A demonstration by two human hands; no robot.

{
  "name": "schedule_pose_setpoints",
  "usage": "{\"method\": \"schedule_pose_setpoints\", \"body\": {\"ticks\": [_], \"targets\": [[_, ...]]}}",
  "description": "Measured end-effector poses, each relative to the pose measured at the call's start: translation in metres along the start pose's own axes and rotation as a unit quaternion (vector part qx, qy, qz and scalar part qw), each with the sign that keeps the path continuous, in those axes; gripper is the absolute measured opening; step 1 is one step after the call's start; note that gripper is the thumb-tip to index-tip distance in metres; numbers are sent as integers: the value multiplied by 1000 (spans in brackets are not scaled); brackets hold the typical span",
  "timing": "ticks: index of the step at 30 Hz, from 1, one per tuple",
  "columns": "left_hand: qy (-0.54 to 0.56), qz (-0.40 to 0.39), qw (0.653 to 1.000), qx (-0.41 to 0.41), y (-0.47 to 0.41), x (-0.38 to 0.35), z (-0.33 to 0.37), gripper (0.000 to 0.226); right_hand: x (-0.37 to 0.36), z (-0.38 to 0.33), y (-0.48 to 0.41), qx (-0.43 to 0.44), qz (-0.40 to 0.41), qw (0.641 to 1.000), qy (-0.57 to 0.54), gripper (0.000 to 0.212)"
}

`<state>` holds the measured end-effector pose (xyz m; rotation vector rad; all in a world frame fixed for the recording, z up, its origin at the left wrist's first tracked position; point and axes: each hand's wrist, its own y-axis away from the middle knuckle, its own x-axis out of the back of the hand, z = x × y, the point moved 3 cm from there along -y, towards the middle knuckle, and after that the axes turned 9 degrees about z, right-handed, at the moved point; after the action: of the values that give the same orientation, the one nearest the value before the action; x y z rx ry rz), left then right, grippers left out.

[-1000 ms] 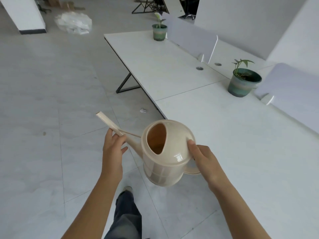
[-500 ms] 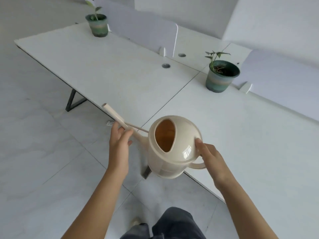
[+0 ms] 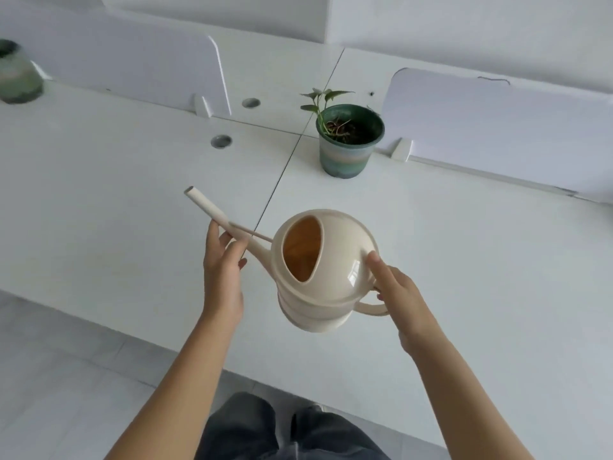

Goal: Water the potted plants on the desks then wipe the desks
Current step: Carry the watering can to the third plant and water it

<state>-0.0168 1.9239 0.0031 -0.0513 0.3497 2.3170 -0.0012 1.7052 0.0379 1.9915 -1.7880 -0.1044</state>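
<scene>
Steadying watering can [image 3: 326, 277] for pot [image 3: 346, 154]: my left fingers [image 3: 236, 252] pinched spout [image 3: 212, 214] to aim, right fingers [image 3: 378, 265] gripped handle [image 3: 366, 309] for weight.

An office, shown by adjoining white desks [image 3: 132, 200], privacy dividers [image 3: 497, 127] set at the far edge, round cable holes [image 3: 221, 141]

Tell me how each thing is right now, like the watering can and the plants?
Watering can: held up over the desk, upright, not pouring.
Left hand: holds the spout.
Right hand: grips the handle, thumb on the can's top.
Near plant pot: upright on the desk, untouched.
Far pot: upright at the left edge, blurred.
</scene>
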Motion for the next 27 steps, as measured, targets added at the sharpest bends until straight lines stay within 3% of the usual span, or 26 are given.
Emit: {"method": "schedule_pose_setpoints", "body": {"ticks": [3,6,13,17,22,27], "targets": [[0,-55,998,3,-30,-26,4,54,3,-8,-17,-37,29,998,-39,46],[-1,-142,990,-2,-61,-52,9,57,-2,-19,-30,-47,82,994,-54,36],[-41,-293,954,39,-123,-115,17,71,-12,-44,-54,-67,212,970,-95,44],[-63,-369,926,57,-143,-153,11,67,-11,-57,-62,-68,278,952,-109,34],[-75,-386,911,122,-150,-186,1,76,-8,-62,-72,-76,329,935,-106,48],[-74,-386,905,164,-142,-196,-11,56,1,-64,-74,-85,347,931,-78,58]]}}
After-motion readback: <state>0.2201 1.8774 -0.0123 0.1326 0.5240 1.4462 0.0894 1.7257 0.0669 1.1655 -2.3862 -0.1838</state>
